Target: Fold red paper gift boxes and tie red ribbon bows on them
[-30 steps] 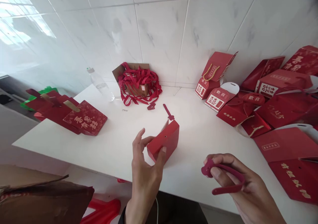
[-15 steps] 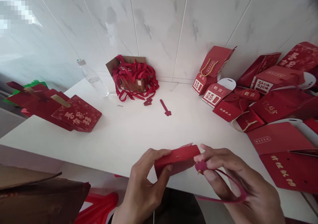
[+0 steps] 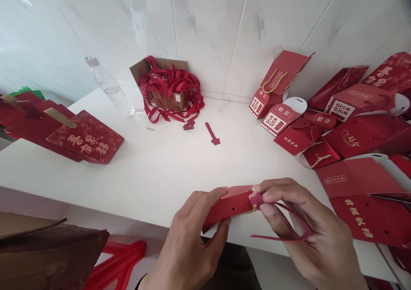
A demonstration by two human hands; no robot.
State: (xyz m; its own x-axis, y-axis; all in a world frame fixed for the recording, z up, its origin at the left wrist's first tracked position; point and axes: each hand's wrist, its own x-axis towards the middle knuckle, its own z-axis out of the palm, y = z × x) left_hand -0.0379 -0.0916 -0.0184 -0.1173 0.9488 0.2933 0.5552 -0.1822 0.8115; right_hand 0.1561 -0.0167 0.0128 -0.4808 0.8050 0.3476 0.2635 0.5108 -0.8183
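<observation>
My left hand (image 3: 192, 234) grips a small red paper box (image 3: 223, 207) near the table's front edge, thumb below and fingers on top. A small dark hole shows in its narrow side. Pinched between the thumb and fingers of my right hand (image 3: 316, 228) is the broad end of a dark pink strap (image 3: 272, 239). That end touches or nearly touches the box's right end, and a small yellowish bit shows beside it. The rest of the strap curls in a loop under my right fingers. On the table lies a similar strap with a flower-shaped end (image 3: 212, 134).
An open cardboard box (image 3: 136, 70) overflowing with red ribbons (image 3: 170, 84) stands by the tiled wall, a leaning plastic bottle (image 3: 111, 86) to its left. Red gift bags (image 3: 86, 138) lie at left; several red gift boxes (image 3: 356, 176) crowd the right. A red stool (image 3: 118, 260) stands below.
My right hand has brought the strap's end left against or close to the box's right end. The box has turned slightly, and the view has shifted a little.
</observation>
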